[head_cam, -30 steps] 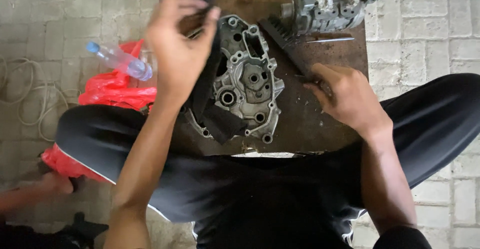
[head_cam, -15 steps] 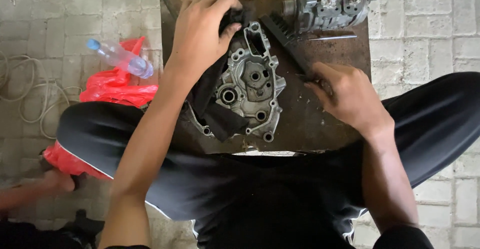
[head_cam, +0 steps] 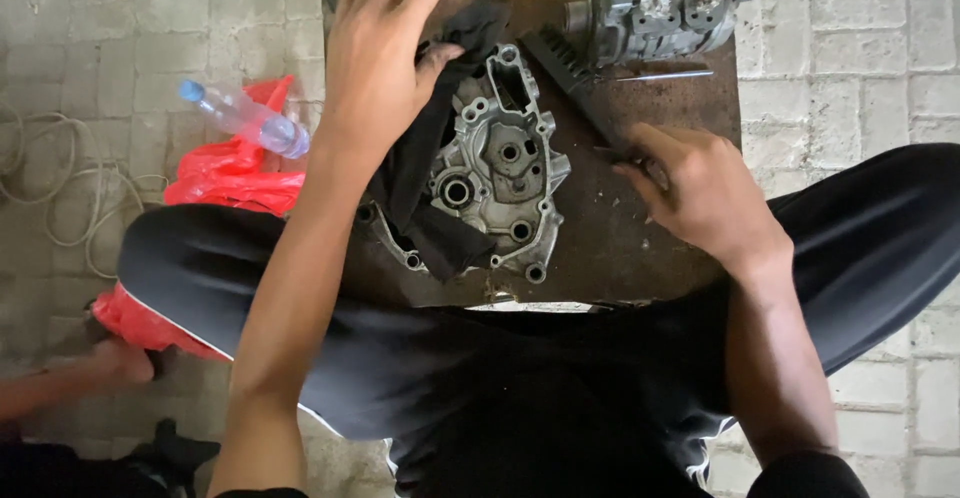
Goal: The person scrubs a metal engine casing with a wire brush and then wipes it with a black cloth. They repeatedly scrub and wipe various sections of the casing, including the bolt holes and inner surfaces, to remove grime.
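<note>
A grey metal engine case half (head_cam: 500,173) lies on a small rusty brown table (head_cam: 610,248) in front of me. A black rag (head_cam: 420,183) is draped over its left side and top. My left hand (head_cam: 375,68) grips the rag at the case's upper left corner. My right hand (head_cam: 700,193) rests on the table to the right of the case, closed on the handle of a black brush (head_cam: 565,68) whose bristled head points up and left toward the case's top.
A grey engine block (head_cam: 665,3) stands at the table's far right corner, a thin metal rod (head_cam: 665,76) beside it. On the paved floor to the left lie a clear plastic bottle (head_cam: 240,118), a red plastic bag (head_cam: 235,173) and a pale cord (head_cam: 60,188). Another person's hand (head_cam: 110,363) shows at lower left.
My left hand came down from above the table to the case's upper left corner with the rag, then shifted slightly left. My right hand and the brush stayed put.
</note>
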